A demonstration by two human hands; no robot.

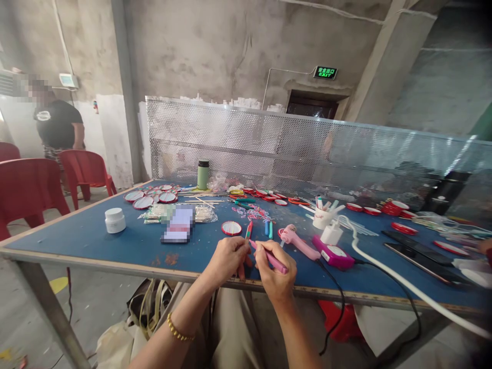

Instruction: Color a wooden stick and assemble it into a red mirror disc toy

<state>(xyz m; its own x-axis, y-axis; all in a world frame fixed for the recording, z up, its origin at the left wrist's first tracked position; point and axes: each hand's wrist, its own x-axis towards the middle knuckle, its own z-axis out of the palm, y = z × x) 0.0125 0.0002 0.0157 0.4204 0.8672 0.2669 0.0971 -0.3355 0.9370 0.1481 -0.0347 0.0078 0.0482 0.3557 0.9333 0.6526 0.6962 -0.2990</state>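
Near the table's front edge, my left hand is closed, pinching a small flat stick with a red and green upper end. A pink marker pen lies in the closed grip of my right hand, its tip pointing at the stick. Whether the tip touches the stick I cannot tell. Just beyond the hands are a round red-rimmed disc and two pens, one blue and one teal. To their right lies a pink glue gun.
On the table are a phone, a white jar, a green bottle and a paper cup of pens. A white cable runs across the right side. A perforated metal panel stands behind. One person is at far left.
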